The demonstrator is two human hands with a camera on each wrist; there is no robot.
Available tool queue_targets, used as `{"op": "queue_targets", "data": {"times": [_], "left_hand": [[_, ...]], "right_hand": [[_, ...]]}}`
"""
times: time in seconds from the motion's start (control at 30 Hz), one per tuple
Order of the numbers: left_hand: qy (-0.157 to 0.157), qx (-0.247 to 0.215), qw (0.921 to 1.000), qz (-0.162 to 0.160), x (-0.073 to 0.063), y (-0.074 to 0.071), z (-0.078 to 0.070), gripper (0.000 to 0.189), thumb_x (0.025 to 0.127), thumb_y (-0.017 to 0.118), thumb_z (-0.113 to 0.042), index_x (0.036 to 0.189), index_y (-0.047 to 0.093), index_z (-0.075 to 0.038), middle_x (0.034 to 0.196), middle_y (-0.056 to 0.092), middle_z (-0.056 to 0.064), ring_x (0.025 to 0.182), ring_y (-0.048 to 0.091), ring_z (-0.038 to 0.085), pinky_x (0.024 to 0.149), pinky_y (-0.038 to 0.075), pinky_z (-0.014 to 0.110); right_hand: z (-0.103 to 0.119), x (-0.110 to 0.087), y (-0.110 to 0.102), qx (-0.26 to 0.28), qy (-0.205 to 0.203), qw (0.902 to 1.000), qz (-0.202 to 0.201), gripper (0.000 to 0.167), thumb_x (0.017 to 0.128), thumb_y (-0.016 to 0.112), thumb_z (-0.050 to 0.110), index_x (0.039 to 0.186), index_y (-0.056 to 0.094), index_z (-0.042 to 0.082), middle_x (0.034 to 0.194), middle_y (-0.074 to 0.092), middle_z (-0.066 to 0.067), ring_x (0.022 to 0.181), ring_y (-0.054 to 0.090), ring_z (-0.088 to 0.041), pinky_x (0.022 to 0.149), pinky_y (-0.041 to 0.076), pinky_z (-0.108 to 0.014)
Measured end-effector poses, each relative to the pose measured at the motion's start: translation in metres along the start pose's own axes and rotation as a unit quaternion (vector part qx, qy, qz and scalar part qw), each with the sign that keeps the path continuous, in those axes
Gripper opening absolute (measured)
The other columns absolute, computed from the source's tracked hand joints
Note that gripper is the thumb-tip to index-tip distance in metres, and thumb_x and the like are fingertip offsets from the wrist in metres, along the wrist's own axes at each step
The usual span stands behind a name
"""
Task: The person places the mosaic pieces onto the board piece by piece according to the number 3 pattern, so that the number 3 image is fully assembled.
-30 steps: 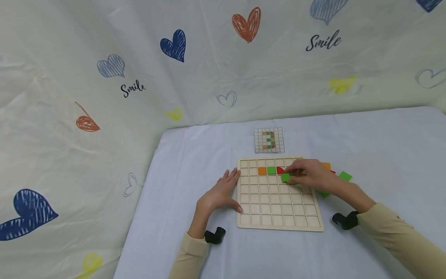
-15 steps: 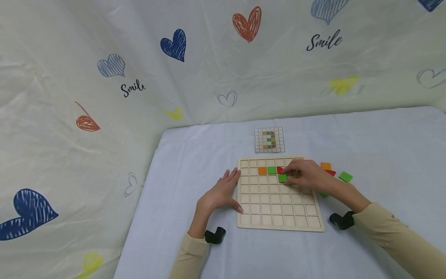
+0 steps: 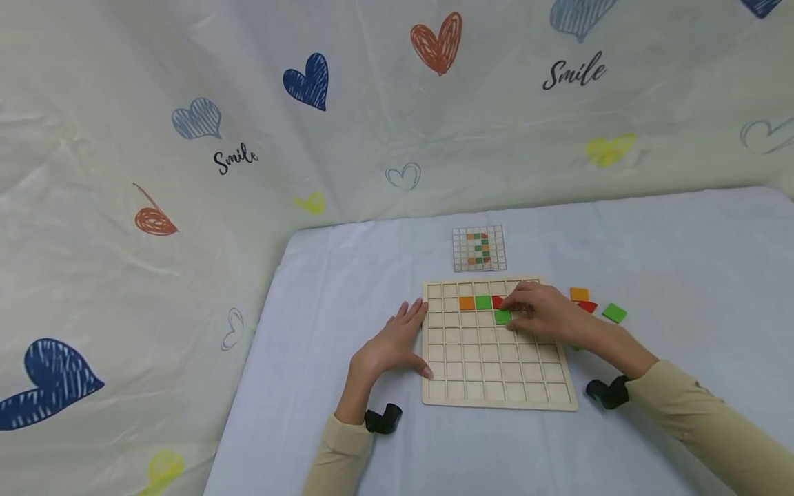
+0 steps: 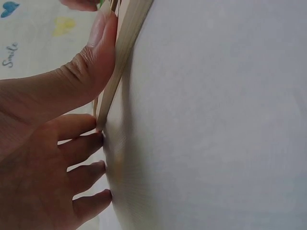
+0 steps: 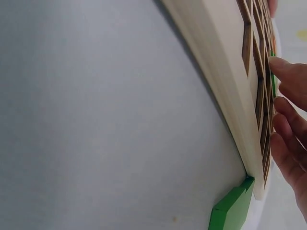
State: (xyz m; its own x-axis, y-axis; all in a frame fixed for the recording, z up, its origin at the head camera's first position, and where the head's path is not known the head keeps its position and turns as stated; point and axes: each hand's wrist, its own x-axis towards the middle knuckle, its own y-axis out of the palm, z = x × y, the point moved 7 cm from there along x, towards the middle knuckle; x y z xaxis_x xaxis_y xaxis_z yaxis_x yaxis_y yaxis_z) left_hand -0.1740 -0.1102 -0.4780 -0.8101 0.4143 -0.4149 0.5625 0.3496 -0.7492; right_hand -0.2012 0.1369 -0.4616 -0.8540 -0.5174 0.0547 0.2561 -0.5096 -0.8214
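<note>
A wooden grid board (image 3: 468,391) lies on the table. In its second row sit an orange tile (image 3: 466,304), a green tile (image 3: 483,303) and a red tile (image 3: 497,302), the last partly covered by fingers. My right hand (image 3: 548,313) holds another green tile (image 3: 502,317) between thumb and fingertips, in the cell below the red one. In the right wrist view, the thumb of my right hand (image 5: 292,120) meets a thin green edge at the grid. My left hand (image 3: 391,348) is spread, its thumb and fingertips touching the board's left edge.
A printed pattern card (image 3: 480,249) lies behind the board. Right of the board are an orange tile (image 3: 579,295), a red piece (image 3: 586,306) and a green tile (image 3: 615,313). Another green piece (image 5: 232,211) lies against the board's edge, mostly hidden by my right forearm in the head view.
The green tile in my right hand has gone from tilted above the grid to lying level in the cell under the red tile. My right hand shifted slightly left; the left hand stayed put.
</note>
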Motion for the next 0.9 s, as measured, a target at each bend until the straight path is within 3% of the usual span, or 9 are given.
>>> {"op": "queue_targets", "data": {"times": [0.37,0.6,0.9], "left_hand": [[-0.004,0.0,1.0,-0.001,-0.001,0.0,-0.001,0.128,0.069,0.097,-0.025,0.166,0.016,-0.013,0.174,0.007,0.001,0.162,0.0,0.025,0.131,0.011,0.046],[-0.007,0.004,1.0,0.0,0.0,0.001,-0.001,0.128,0.069,0.097,-0.025,0.166,0.015,-0.013,0.174,0.007,0.002,0.162,0.0,0.025,0.131,0.011,0.046],[-0.002,-0.001,1.0,-0.003,-0.002,-0.002,-0.004,0.127,0.068,0.097,-0.023,0.166,0.017,-0.01,0.174,0.009,0.005,0.162,0.002,0.028,0.131,0.012,0.048]], "right_hand": [[-0.007,-0.015,-0.014,-0.017,0.005,0.9997,-0.018,0.024,0.084,0.084,0.012,0.106,0.078,0.006,0.101,0.071,-0.001,0.089,0.063,-0.017,0.075,0.056,-0.033],[-0.012,-0.032,-0.027,-0.047,-0.05,0.9952,-0.069,0.024,0.079,0.087,0.007,0.1,0.078,0.006,0.094,0.072,0.001,0.084,0.066,-0.018,0.072,0.058,-0.035],[-0.029,-0.052,-0.044,-0.062,-0.043,0.9914,-0.107,0.025,0.073,0.088,0.0,0.095,0.079,0.008,0.089,0.069,0.004,0.074,0.053,-0.007,0.059,0.049,-0.022]]}}
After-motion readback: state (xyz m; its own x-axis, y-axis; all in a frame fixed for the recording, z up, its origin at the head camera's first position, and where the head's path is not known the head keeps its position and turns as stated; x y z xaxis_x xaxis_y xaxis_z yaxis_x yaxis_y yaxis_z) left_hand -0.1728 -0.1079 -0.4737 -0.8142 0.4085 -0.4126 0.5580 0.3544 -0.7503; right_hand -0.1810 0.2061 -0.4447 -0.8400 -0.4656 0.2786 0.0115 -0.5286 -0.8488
